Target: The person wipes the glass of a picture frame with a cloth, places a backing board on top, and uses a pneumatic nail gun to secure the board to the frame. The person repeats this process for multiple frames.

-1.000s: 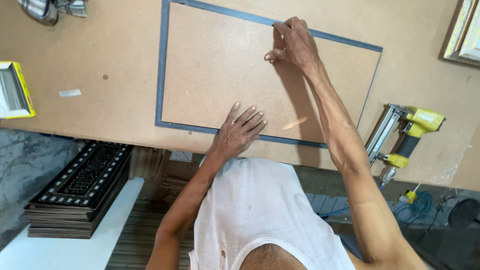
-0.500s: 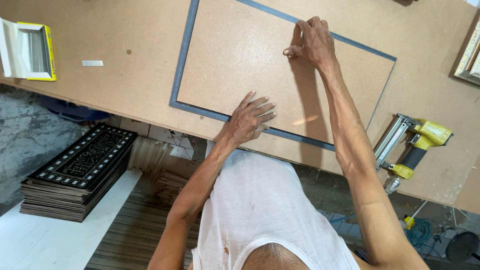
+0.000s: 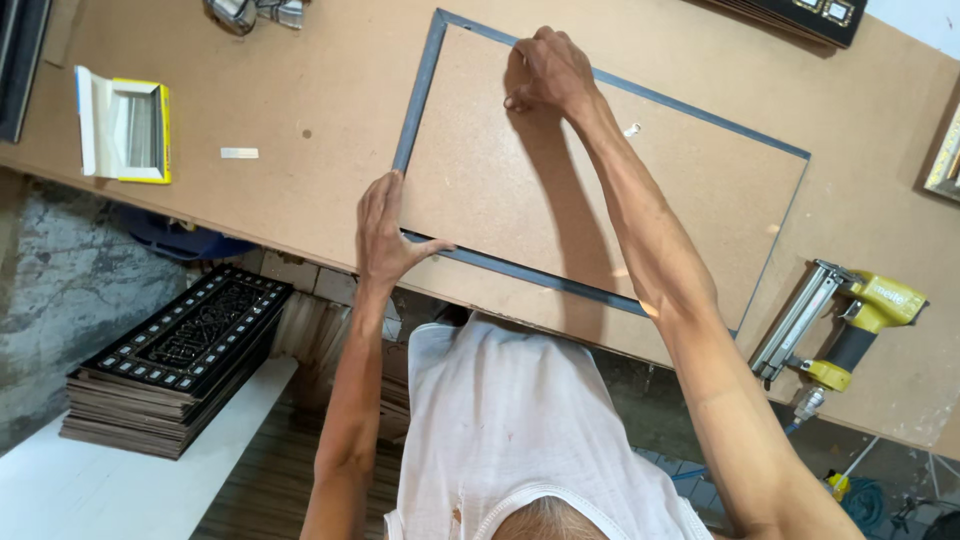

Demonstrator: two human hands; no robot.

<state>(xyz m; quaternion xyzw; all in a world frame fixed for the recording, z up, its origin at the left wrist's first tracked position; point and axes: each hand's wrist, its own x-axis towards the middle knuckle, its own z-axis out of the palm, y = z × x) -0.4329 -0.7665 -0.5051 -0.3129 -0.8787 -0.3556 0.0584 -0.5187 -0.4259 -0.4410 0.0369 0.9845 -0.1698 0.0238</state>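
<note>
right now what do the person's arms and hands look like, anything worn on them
Both arms are bare from shoulder to fingertips: no sleeves, gloves, watch or rings show. The left hand and right hand are lean, with long thin forearms. The only clothing in view is a white sleeveless undershirt with ribbed trim at the neck.

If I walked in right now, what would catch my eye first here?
Probably the big frame lying face down in the middle of the table, its brown backing board facing up. The left hand presses its near left corner and the right hand its far edge. A yellow nail gun lies at the right, an open yellow box at the left.
</note>
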